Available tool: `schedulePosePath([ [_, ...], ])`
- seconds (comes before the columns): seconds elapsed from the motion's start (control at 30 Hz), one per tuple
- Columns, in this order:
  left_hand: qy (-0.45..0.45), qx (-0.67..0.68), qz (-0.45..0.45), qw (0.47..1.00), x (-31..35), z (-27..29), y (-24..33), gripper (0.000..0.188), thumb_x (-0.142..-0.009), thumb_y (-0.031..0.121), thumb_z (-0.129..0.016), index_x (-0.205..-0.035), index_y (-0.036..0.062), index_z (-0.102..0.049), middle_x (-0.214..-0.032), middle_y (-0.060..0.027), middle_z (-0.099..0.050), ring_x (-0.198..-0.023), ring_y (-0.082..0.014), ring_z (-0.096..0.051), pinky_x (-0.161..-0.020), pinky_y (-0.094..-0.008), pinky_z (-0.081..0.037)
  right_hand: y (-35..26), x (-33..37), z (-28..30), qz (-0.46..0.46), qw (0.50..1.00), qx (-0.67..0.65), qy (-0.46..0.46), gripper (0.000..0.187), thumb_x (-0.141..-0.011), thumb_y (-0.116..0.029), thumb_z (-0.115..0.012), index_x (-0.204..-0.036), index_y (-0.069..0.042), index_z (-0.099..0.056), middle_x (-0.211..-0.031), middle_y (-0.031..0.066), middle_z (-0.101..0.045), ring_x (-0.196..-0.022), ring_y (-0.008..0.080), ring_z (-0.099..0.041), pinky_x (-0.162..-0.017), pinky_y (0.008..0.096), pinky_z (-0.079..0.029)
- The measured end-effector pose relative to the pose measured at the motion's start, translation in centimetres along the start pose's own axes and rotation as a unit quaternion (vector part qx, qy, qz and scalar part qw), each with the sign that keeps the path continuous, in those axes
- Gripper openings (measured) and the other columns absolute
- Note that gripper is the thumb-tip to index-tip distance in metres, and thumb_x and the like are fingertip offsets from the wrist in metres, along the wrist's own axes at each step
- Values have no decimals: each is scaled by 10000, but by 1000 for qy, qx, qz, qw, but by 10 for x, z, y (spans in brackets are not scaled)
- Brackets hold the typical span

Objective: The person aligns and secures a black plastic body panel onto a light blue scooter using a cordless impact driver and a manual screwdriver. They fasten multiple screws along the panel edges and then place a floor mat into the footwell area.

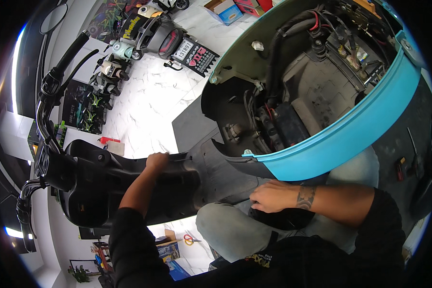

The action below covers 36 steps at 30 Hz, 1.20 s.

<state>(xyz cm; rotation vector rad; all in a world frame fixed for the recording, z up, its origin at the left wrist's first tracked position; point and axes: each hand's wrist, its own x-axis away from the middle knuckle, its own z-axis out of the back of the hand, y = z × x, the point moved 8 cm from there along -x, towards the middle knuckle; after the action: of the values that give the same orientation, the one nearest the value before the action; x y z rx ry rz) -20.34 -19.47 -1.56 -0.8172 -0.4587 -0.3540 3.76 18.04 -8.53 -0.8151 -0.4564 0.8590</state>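
Note:
A scooter with its seat off stands before me, its turquoise body panel (341, 139) curving round the opened inside. My left hand (157, 163) is closed over the far edge of the black plastic floor panel (177, 185), between the handlebar end and the body. Its fingertips are partly hidden. Closer to me, my right hand (274, 196) is curled just below the turquoise panel, above a black thing (283, 218) between my legs. Whatever its fingers hold, if anything, is hidden. Cables and a dark battery-like box (293, 126) show inside the body.
The handlebar (57, 72) with a mirror (54, 19) rises at the left. Other scooters (161, 38) stand on the white tiled floor beyond. Hand tools (401, 169) lie on a dark surface at right. Orange-handled scissors (191, 240) and boxes (169, 249) are at the lower left.

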Motion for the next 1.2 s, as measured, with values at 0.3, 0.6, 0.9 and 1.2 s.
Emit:
schedulePosePath([
  [0.3, -421, 337, 158, 827, -15, -50, -24, 270, -842, 284, -822, -922, 27, -818, -707, -78, -663, -616, -183, -604, -559, -403, -504, 2, 1, 8, -17, 1000, 0, -12, 320, -1056, -325, -645, -1081, -21, -743, -1013, 179, -770, -1018, 404, -741, -907, 504, -586],
  [0.6, -230, 43, -24, 972, -43, -28, -4, 385, -860, 351, -752, -1060, 34, -837, -1073, -181, -814, -907, -348, -776, -816, -470, -608, 19, -3, -18, -1, 999, -26, 29, 252, -1008, -247, -713, -1014, 4, -693, -998, 207, -725, -1045, 430, -696, -925, 505, -558],
  [0.9, -29, -32, 28, 999, -3, 4, 16, 252, -946, 223, -671, -1096, 82, -815, -1092, -155, -815, -1037, -315, -792, -804, -454, -638, 13, 1, -17, -8, 1000, -3, -16, 291, -1026, -294, -690, -1005, -5, -687, -1018, 207, -720, -1055, 426, -699, -910, 522, -565],
  [1.2, -355, 378, 109, 848, -38, -51, -32, 357, -927, 330, -807, -1198, 99, -800, -967, -103, -786, -846, -196, -739, -721, -378, -593, 6, 5, -5, -18, 999, 37, -23, 341, -1062, -361, -640, -1082, -26, -700, -1076, 177, -738, -1082, 391, -714, -918, 528, -567],
])
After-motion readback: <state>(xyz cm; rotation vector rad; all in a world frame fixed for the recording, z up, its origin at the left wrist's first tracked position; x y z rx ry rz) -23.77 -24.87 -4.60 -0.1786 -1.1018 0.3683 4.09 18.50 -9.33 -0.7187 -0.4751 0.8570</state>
